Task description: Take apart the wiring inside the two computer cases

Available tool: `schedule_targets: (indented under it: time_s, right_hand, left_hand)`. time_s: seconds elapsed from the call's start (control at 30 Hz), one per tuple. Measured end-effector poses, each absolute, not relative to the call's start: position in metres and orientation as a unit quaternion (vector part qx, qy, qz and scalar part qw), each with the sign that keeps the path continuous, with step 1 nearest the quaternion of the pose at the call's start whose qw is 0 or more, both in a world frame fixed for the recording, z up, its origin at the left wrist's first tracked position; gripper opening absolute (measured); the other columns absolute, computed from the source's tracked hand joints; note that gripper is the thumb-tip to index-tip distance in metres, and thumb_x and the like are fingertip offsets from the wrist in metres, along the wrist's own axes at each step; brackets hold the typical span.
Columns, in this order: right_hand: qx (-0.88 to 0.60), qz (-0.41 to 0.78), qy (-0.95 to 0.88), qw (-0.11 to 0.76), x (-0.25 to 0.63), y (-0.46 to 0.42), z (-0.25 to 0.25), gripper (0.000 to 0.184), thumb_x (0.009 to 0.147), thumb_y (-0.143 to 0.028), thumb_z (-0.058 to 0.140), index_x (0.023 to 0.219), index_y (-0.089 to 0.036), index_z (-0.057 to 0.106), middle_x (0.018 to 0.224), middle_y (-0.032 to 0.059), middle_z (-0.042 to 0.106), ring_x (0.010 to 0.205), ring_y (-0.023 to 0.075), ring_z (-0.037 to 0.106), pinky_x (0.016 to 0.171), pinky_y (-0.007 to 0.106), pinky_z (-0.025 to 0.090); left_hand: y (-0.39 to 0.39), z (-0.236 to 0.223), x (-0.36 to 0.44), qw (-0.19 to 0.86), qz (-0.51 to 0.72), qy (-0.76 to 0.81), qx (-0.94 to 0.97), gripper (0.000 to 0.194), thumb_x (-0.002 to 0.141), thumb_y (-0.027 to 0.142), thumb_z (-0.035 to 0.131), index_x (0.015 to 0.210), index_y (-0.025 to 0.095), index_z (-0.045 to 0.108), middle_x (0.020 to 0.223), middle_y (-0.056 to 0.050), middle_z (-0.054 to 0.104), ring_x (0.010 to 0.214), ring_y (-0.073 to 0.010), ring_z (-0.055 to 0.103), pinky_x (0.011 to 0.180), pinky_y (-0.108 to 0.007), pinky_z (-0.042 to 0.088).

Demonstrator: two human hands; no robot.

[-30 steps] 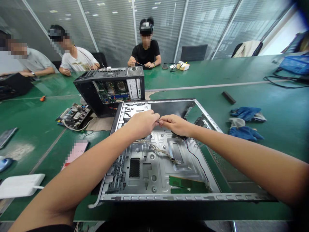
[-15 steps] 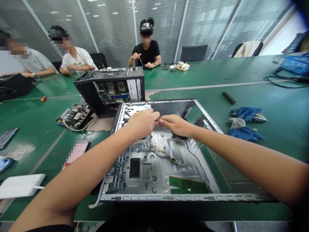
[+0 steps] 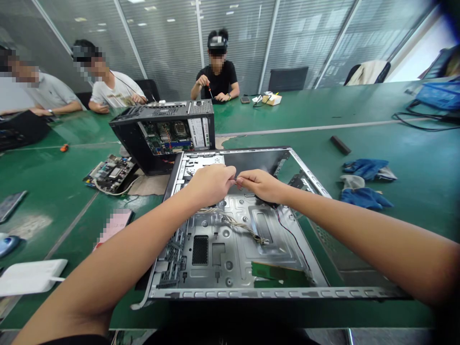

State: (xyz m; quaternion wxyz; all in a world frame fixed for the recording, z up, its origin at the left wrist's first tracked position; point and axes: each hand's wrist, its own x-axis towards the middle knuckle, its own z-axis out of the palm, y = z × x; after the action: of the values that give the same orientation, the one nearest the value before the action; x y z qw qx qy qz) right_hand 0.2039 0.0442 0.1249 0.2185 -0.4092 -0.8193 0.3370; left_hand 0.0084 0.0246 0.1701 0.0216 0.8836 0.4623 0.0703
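An open, stripped metal computer case lies flat in front of me on the green table. My left hand and my right hand meet above its far half, fingertips pinched together on a small thing I cannot make out. A twisted bundle of wires runs from under my left hand across the case floor. A thin red-and-black wire trails from under my right hand. A green memory stick lies near the case's front edge.
Behind the case stands a black computer tower with its board exposed, and a loose circuit board lies to its left. Blue gloves lie to the right. A white box sits at left. Three people sit along the far side.
My hands have stayed pinched together, barely shifting. The person in black at the far side has raised a red screwdriver.
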Motion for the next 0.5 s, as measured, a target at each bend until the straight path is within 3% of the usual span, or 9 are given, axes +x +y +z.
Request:
schedule_targets:
  time_s: [0.17, 0.5]
  right_hand:
    - [-0.417, 0.326, -0.818, 0.225, 0.2034, 0.0433, 0.1262, 0.035, 0.091, -0.043, 0.040, 0.076, -0.018, 0.058, 0.063, -0.0015, 0.047, 0.060, 0.0137, 0.042, 0.060, 0.028, 0.031]
    - [-0.410, 0.335, -0.815, 0.235, 0.2044, 0.0446, 0.1229, 0.034, 0.092, -0.043, 0.041, 0.076, -0.018, 0.056, 0.063, -0.0019, 0.046, 0.059, 0.0132, 0.041, 0.059, 0.028, 0.032]
  left_hand:
    - [0.0253, 0.1703, 0.0093, 0.035, 0.070, 0.471, 0.878, 0.019, 0.093, 0.030, 0.049, 0.084, 0.021, 0.063, 0.079, -0.005, 0.065, 0.073, -0.0189, 0.054, 0.060, -0.032, 0.027]
    - [0.0268, 0.1696, 0.0083, 0.022, 0.077, 0.451, 0.889, 0.022, 0.094, 0.027, 0.046, 0.083, 0.021, 0.064, 0.085, -0.005, 0.068, 0.076, -0.0191, 0.057, 0.060, -0.031, 0.030]
